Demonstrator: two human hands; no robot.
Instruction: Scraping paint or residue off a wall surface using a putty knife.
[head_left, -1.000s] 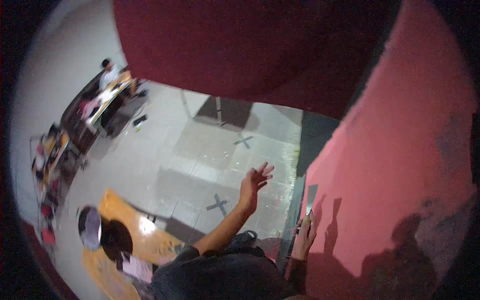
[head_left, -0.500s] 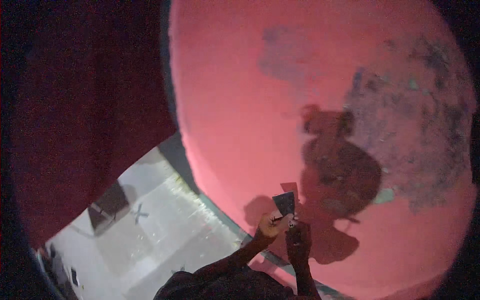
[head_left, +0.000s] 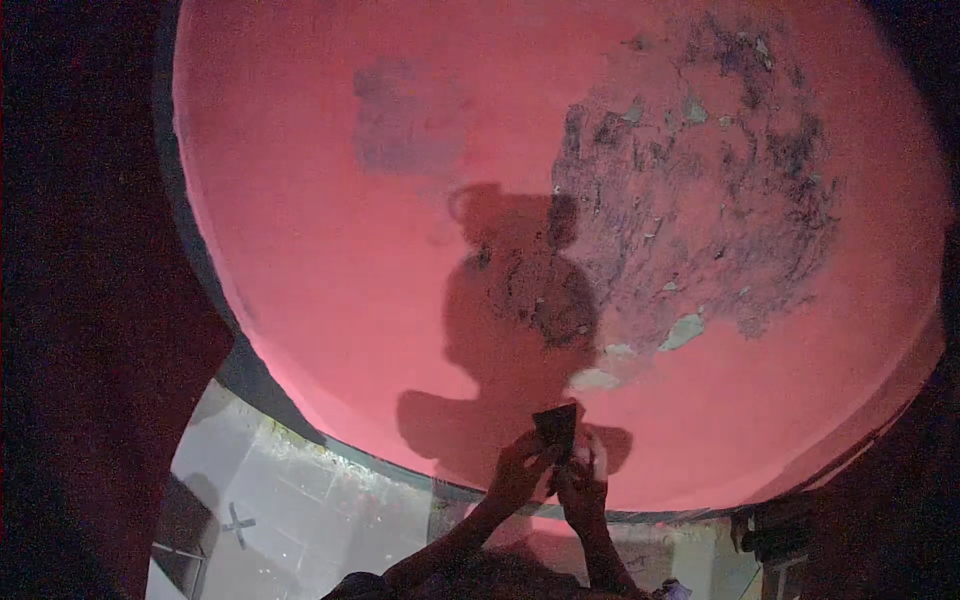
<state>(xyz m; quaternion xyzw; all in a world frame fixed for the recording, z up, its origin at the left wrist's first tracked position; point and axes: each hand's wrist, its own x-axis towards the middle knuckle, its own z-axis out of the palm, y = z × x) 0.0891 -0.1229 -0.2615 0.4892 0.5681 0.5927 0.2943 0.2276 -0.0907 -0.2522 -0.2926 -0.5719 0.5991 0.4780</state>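
A dark putty knife (head_left: pixel 557 428) with a blade that widens toward its far edge points up at a pink-red wall (head_left: pixel 330 250). Around its lower end closes my right hand (head_left: pixel 583 488). My left hand (head_left: pixel 520 468) pinches the blade's left side with its fingers. Both hands are in shadow, so single fingers are hard to make out. Beyond the blade, pale chipped spots (head_left: pixel 597 379) mark the lower border of a rough, dark scraped patch (head_left: pixel 700 200) on the wall.
My shadow (head_left: pixel 520 300) falls across the wall's middle. A smaller greyish patch (head_left: pixel 410 115) lies up and left. Below the wall's curved lower edge runs a pale tiled floor (head_left: pixel 310 530) with a dark cross mark (head_left: pixel 239 525). Dark objects (head_left: pixel 780 540) stand at the lower right.
My view has swung right, so the wall and its patches sit further left. The putty knife has tilted the other way, and both hands stay on it.
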